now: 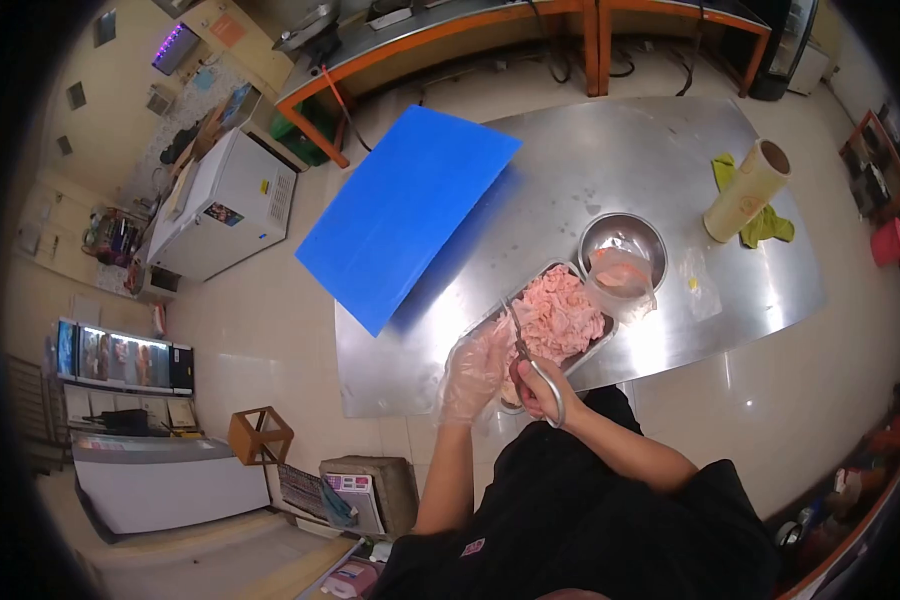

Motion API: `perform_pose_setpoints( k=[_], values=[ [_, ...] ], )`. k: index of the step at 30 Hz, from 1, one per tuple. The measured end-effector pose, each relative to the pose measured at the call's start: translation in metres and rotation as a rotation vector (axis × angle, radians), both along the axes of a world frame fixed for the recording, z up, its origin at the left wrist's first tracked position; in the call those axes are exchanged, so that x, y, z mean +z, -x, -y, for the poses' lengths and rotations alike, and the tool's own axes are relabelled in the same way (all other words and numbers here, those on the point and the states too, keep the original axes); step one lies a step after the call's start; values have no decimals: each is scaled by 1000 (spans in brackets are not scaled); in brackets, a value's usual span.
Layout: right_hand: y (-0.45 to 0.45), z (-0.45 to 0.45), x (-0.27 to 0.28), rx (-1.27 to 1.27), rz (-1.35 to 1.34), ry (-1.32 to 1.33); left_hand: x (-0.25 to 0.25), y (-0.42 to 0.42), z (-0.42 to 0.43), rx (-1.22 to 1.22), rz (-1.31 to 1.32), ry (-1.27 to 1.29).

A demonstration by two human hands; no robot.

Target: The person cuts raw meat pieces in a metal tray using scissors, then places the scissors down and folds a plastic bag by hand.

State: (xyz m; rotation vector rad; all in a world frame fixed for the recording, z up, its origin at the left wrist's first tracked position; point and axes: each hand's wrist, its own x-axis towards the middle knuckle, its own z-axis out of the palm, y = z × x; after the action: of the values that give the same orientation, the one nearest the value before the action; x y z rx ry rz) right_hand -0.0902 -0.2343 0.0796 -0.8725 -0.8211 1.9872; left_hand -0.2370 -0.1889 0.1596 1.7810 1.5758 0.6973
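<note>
A metal tray point(600, 346) on the steel table holds a heap of pale pink raw meat pieces point(562, 312); they look like chicken, but I cannot tell the cut. My left hand point(473, 378), in a clear plastic glove, is at the tray's left side, its fingers closed on a pale piece of meat that they partly hide. Bare, my right hand point(538, 390) grips the silver handles of the scissors point(517, 330). Their blades point away from me, over the tray beside my left hand.
Behind the tray stands a steel bowl point(592, 232) with a plastic bag point(622, 282) of pinkish contents over its rim. A large blue board point(410, 210) lies at the left. Farther right are a plastic wrap roll point(745, 195) and a green cloth point(767, 228).
</note>
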Motion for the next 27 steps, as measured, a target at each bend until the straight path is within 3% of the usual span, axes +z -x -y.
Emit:
perform_pose_setpoints(
  k=[4, 6, 8, 10, 13, 17, 19, 22, 27],
  values=[
    [4, -3, -15, -47, -99, -1, -23, 9, -2, -83, 234, 187],
    [2, -3, -15, -42, -66, 32, -73, 23, -1, -156, 193, -18],
    [-6, -5, -5, 1, 77, 97, -68, 26, -1, -106, 163, 22],
    [-9, -5, -14, -54, 40, 117, -17, 18, -3, 71, 148, 310],
    [-15, -7, -14, -129, 34, 173, -31, 20, 0, 282, 515, 179],
    [-20, -7, -24, -51, 189, 169, -35, 25, 2, 283, 598, 287],
    [-25, -6, -27, 2, 335, -73, -57, 28, 3, 274, 645, 275],
    [-33, 0, -41, 27, 502, -346, -73, 31, -3, 140, 335, -186],
    [-40, 3, -22, 82, 599, -364, -61, 22, 4, 262, 681, -4]
  ],
)
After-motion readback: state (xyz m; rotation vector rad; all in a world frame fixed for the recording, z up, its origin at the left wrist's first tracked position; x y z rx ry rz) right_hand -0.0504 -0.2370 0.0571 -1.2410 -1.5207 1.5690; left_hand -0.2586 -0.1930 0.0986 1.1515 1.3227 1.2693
